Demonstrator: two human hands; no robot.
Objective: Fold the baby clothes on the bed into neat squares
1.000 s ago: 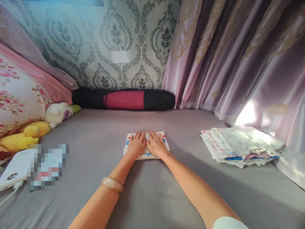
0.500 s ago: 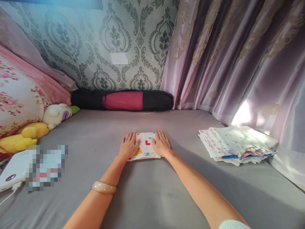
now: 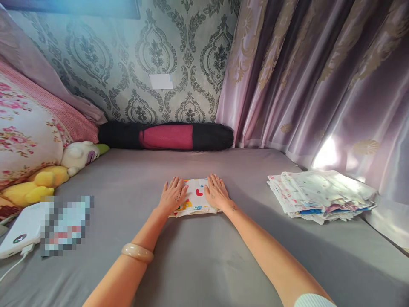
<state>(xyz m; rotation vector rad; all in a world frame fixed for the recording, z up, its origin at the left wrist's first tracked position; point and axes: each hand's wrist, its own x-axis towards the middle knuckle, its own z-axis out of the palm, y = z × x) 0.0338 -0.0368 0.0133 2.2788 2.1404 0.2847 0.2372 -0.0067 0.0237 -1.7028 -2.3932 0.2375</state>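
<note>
A folded white cloth (image 3: 195, 197) with red, yellow and blue prints lies flat on the grey bed sheet (image 3: 191, 256). On its left side rests my left hand (image 3: 173, 197), palm down with the fingers stretched forward. My right hand (image 3: 217, 192) lies likewise over its right side, thumb towards the middle. Both hands press on the cloth from above without gripping it, and they cover its two side edges. Off to the right sits a stack of folded printed cloths (image 3: 322, 194), apart from my hands.
A black and pink rolled bag (image 3: 168, 136) lies along the patterned wall. On the left are a floral pillow (image 3: 28, 128), plush toys (image 3: 47, 181), a white power bank (image 3: 24, 230) with a cable, and a blurred-out item (image 3: 67, 226). Purple curtains (image 3: 271, 85) hang at the right.
The view has shifted slightly. Both hands stay on the folded cloth in nearly the same place, and the other things have not moved.
</note>
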